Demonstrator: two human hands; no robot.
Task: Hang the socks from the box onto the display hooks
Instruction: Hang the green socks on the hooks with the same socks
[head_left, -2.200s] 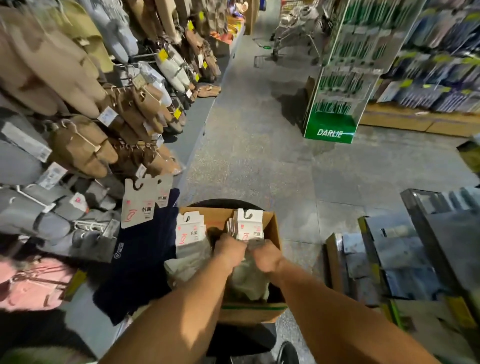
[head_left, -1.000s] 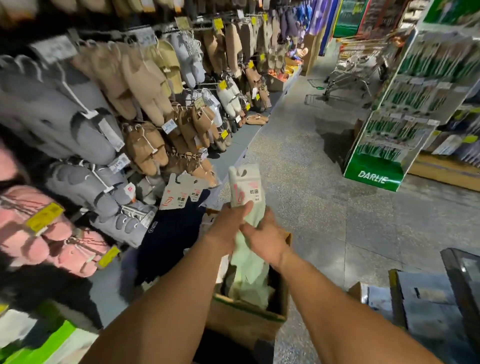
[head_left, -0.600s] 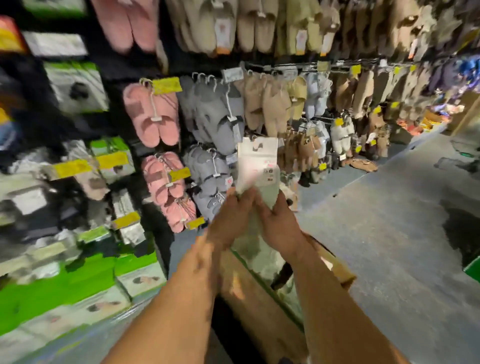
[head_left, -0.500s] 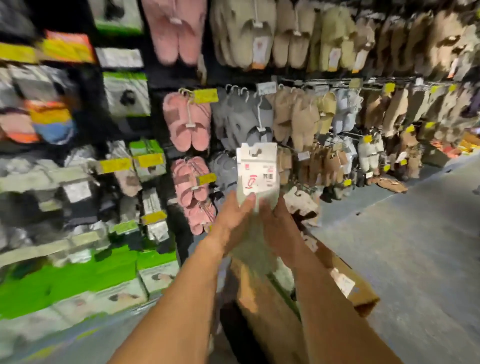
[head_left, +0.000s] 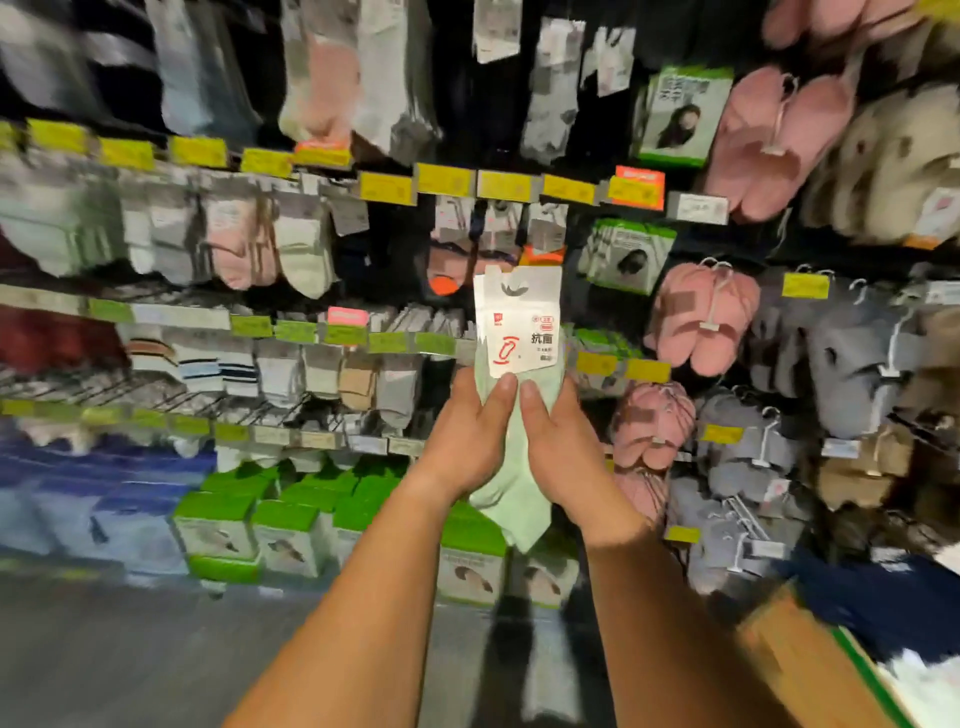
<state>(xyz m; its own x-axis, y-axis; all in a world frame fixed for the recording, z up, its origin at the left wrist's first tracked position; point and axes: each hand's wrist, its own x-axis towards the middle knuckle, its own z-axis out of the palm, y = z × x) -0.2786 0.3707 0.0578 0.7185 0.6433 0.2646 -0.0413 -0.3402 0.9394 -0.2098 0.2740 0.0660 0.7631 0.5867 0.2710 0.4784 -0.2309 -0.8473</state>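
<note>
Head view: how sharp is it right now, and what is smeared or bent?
Head view: the green socks and their white card are sharp, gripped by left hand and right hand; the hanging socks at far left are motion-smeared; the yellow tag rails bow from wide-angle distortion; the lighting is dim, dark between rows.

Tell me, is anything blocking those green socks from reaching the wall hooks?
Nothing visible: both hands hold the green socks up before the sock display; which hook is meant is unclear.
</note>
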